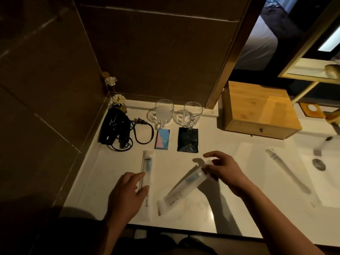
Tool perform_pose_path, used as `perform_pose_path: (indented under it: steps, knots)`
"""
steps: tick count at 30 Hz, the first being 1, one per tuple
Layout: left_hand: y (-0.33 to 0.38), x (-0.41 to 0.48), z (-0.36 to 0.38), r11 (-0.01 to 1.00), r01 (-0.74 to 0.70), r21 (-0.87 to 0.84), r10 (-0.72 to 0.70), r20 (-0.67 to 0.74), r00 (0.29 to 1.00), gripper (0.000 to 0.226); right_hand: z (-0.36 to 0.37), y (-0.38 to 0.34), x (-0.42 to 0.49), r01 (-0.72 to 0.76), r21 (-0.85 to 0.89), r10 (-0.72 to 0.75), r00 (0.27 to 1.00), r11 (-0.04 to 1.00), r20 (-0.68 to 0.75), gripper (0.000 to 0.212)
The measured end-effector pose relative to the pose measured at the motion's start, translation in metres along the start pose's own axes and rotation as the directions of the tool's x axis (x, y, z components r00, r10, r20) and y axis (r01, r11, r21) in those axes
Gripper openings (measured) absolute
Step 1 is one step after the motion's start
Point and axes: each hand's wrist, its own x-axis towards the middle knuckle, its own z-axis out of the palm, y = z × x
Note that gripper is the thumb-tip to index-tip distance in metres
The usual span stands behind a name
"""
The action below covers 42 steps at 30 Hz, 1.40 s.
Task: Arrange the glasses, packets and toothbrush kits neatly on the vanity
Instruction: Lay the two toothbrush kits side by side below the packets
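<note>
Two clear glasses, one (164, 112) on the left and one (192, 113) on the right, stand on coasters at the back of the white vanity (184, 214). In front of them lie a blue-pink packet (162, 139) and a black packet (188, 139). One toothbrush kit (147, 162) in a clear sleeve lies lengthwise on the counter; my left hand (127, 196) rests on its near part, fingers pinching its edge. My right hand (222, 169) holds the top of a second toothbrush kit (184, 184), tilted and lifted above the counter. A third kit (288, 173) lies beside the sink.
A black hair dryer (114, 128) with coiled cord sits at the back left near dried flowers (117, 101). A wooden drawer box (257, 109) stands at the back right. The sink basin with its drain (318, 164) is on the right. Dark walls close the left and back.
</note>
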Motion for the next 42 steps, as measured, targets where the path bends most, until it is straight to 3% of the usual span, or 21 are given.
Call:
perform_pose_path:
  steps: [3,9,15,23,34,42]
  knots:
    - [-0.003,-0.007,0.003,1.000,0.013,0.008,-0.013,-0.001,1.000,0.045,0.027,0.003,0.022,0.015,-0.177,-0.012,1.000,0.984,0.016,0.038]
    - [-0.005,-0.008,0.011,0.995,-0.059,0.084,0.061,-0.021,0.998,0.045,0.048,0.029,0.014,0.120,-0.465,-0.240,0.948,0.877,-0.207,0.032]
    - [-0.006,-0.010,0.007,0.987,-0.099,0.123,0.102,-0.018,0.995,0.046,0.080,0.039,0.003,0.040,-0.667,-0.262,0.936,0.744,-0.236,0.049]
    - [-0.010,-0.003,0.002,0.941,-0.173,0.293,0.169,0.037,0.985,0.049,0.081,0.042,-0.004,0.022,-0.650,-0.228,0.945,0.759,-0.234,0.044]
    - [-0.010,0.001,0.000,0.946,-0.198,0.258,0.190,0.055,0.980,0.043,0.084,0.041,-0.022,0.195,-0.683,-0.315,0.948,0.704,-0.053,0.027]
    - [-0.016,-0.006,-0.001,0.948,-0.230,0.220,0.220,0.070,0.973,0.041,0.078,0.049,-0.020,0.231,-0.632,-0.334,0.941,0.740,-0.048,0.038]
